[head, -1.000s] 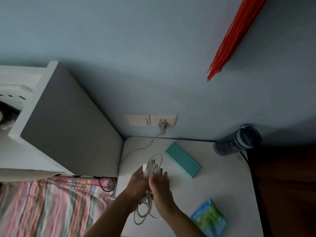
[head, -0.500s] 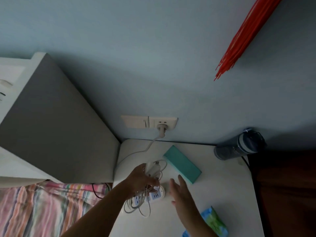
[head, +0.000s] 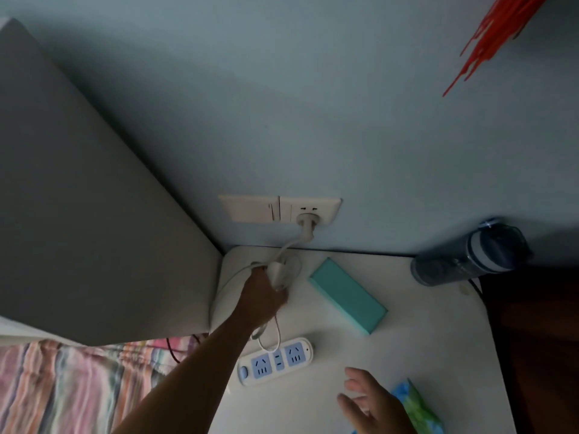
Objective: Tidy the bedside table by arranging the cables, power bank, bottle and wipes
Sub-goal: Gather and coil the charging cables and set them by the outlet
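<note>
My left hand (head: 261, 297) grips a bundle of coiled white cable with a white charger (head: 279, 274), held over the back left of the white bedside table (head: 438, 339). One loop hangs down toward the white power strip (head: 275, 361) lying near the front left. My right hand (head: 371, 402) hovers open over the table's front, beside the blue-green wipes pack (head: 418, 408). A teal power bank (head: 347, 296) lies diagonally in the middle. The dark bottle (head: 470, 253) stands at the back right corner.
A wall socket (head: 308, 209) holds a white plug whose cord runs down to the table. A grey cabinet side (head: 94, 230) walls off the left. Striped bedding (head: 78, 386) lies at lower left. Red strips (head: 488, 36) hang at top right.
My left hand has carried the cable bundle back toward the wall corner, uncovering the power strip. My right hand let go of the cables and drew back to the front right.
</note>
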